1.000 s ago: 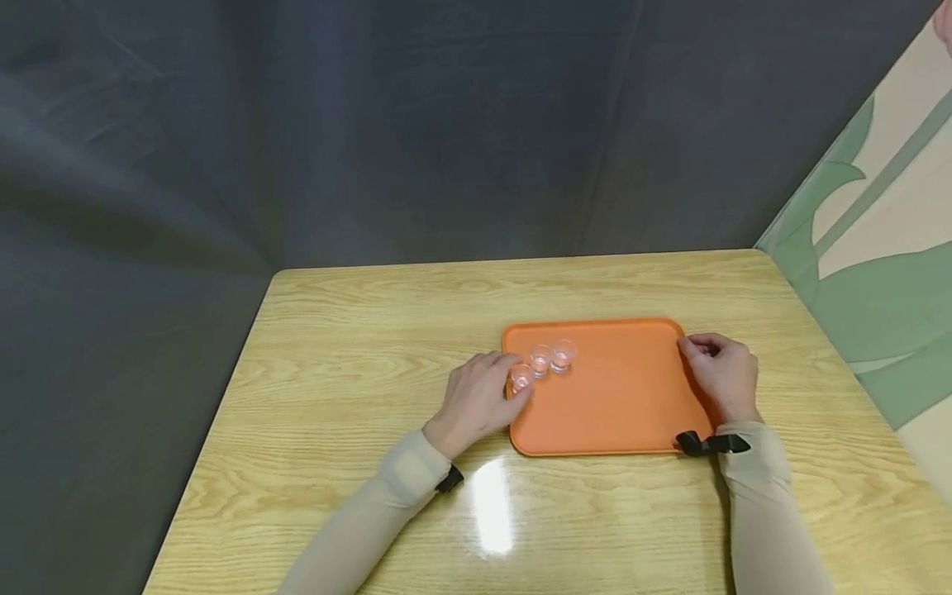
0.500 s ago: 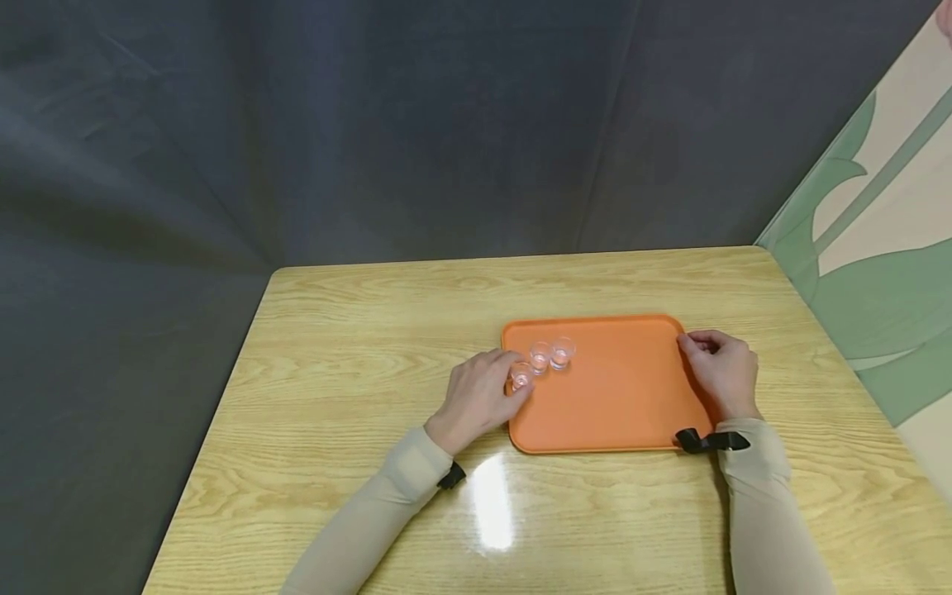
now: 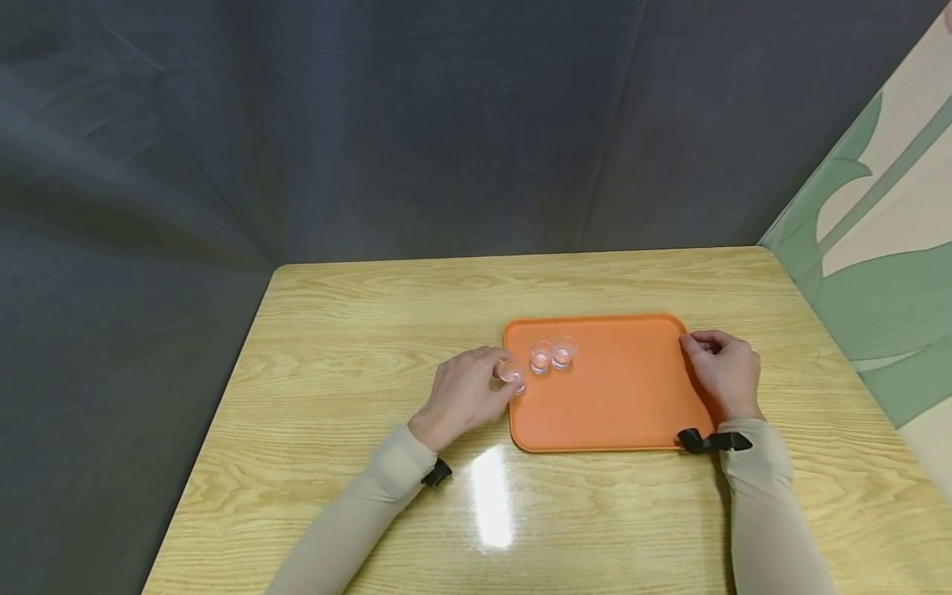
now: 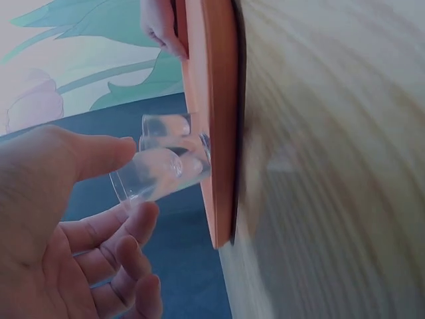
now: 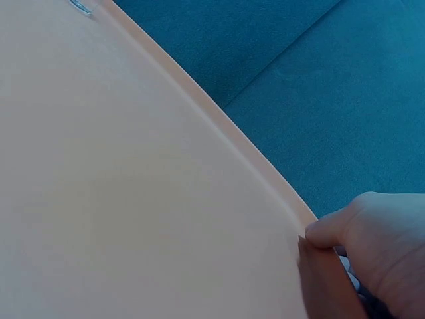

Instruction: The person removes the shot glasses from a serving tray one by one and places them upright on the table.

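Note:
My left hand (image 3: 467,387) pinches a small clear glass (image 3: 513,377) between thumb and fingers at the left edge of the orange tray (image 3: 610,405). The held glass leans, its mouth toward my palm, and in the left wrist view (image 4: 149,176) it overlaps the tray's rim. Two more clear glasses, a nearer-left one (image 3: 541,358) and one beside it (image 3: 564,353), stand upright on the tray's left part. At the opposite end, my right hand (image 3: 723,376) grips the tray's right rim; its thumb (image 5: 323,231) lies over the edge, with the other fingers mostly hidden.
The tray lies on a wood-grain table (image 3: 357,347). Behind and to the left hangs a dark curtain (image 3: 446,132). A wall with a leaf pattern (image 3: 885,273) borders the right side. Light reflects off the tabletop (image 3: 492,500) in front of the tray.
My left hand has shifted slightly left with the glass, which now leans and sits farther from the other two. My right hand stays on the tray's rim.

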Available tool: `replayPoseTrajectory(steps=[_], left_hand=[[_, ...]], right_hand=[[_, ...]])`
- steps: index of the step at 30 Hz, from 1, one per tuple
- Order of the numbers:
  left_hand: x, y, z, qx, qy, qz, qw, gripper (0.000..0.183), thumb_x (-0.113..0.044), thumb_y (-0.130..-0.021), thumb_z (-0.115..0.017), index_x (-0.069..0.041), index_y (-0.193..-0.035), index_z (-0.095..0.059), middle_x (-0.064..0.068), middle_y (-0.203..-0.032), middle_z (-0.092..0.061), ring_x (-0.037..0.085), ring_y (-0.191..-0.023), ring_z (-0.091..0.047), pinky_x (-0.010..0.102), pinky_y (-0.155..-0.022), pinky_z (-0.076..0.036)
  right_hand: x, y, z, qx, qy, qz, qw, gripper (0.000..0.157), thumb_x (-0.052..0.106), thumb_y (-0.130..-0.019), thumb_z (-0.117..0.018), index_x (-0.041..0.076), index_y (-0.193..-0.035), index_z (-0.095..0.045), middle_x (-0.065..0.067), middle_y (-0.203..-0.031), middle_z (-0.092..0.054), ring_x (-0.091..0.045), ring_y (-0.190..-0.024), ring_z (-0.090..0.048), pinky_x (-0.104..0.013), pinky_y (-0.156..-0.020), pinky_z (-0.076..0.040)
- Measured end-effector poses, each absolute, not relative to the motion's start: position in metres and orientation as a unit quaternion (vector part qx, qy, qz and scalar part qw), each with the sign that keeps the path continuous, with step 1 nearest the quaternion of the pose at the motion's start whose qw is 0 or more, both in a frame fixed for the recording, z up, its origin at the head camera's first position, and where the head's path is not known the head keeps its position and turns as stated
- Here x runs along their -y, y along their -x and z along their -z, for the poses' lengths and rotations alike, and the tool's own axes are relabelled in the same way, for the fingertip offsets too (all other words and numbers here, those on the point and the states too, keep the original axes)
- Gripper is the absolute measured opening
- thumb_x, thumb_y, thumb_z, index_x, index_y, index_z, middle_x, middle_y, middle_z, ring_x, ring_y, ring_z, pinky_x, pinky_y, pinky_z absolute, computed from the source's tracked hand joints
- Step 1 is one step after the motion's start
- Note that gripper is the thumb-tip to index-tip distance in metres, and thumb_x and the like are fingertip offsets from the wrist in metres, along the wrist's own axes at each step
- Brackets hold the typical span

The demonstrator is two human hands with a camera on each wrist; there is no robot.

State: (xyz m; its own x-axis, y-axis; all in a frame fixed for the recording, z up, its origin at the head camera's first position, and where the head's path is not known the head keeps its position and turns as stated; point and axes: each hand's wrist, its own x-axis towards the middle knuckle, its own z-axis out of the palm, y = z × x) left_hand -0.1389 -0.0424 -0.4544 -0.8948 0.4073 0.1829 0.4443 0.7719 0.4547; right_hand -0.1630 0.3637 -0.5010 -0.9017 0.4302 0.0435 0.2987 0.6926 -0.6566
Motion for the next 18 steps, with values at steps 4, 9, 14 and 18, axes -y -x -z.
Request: replayPoseTrajectory(steps=[4, 9, 14, 18], left_hand=[[0.056, 0.139, 0.450, 0.940, 0.211, 0.267, 0.025, 0.039, -0.045, -0.099, -0.074, -0.018, -0.127, -0.076, -0.005, -0.095, -0.073, 0.009, -0.074, -0.062, 0.030, -0.065, -0.051], [0.080, 0.140, 0.445, 0.942, 0.193, 0.270, 0.041, 0.042, -0.043, -0.095, -0.079, -0.015, -0.127, -0.076, -0.005, -0.092, -0.071, 0.008, -0.064, -0.053, 0.028, -0.059, -0.045], [0.115, 0.141, 0.445, 0.951, 0.154, 0.263, 0.057, 0.042, -0.041, -0.094, -0.081, -0.014, -0.125, -0.076, -0.003, -0.092, -0.073, 0.009, -0.060, -0.053, 0.029, -0.057, -0.045], [0.149, 0.141, 0.448, 0.957, 0.116, 0.258, 0.060, 0.044, -0.041, -0.093, -0.081, -0.011, -0.125, -0.076, 0.001, -0.094, -0.077, 0.009, -0.059, -0.054, 0.029, -0.055, -0.044]], right_hand=[[-0.363, 0.163, 0.501, 0.915, 0.198, -0.337, 0.098, 0.045, 0.043, -0.103, -0.066, 0.002, -0.117, -0.079, -0.011, -0.096, -0.076, -0.001, -0.069, -0.054, -0.017, -0.061, -0.042], [-0.364, 0.163, 0.501, 0.914, 0.198, -0.339, 0.099, 0.045, 0.043, -0.103, -0.066, 0.002, -0.117, -0.079, -0.010, -0.095, -0.075, 0.000, -0.069, -0.054, -0.016, -0.061, -0.042], [-0.364, 0.162, 0.500, 0.913, 0.199, -0.341, 0.102, 0.044, 0.043, -0.102, -0.067, 0.002, -0.115, -0.080, 0.000, -0.086, -0.072, 0.000, -0.069, -0.054, -0.016, -0.062, -0.042], [-0.364, 0.162, 0.500, 0.914, 0.199, -0.340, 0.099, 0.045, 0.043, -0.103, -0.067, 0.002, -0.116, -0.080, 0.004, -0.084, -0.071, 0.000, -0.069, -0.054, -0.017, -0.062, -0.043]])
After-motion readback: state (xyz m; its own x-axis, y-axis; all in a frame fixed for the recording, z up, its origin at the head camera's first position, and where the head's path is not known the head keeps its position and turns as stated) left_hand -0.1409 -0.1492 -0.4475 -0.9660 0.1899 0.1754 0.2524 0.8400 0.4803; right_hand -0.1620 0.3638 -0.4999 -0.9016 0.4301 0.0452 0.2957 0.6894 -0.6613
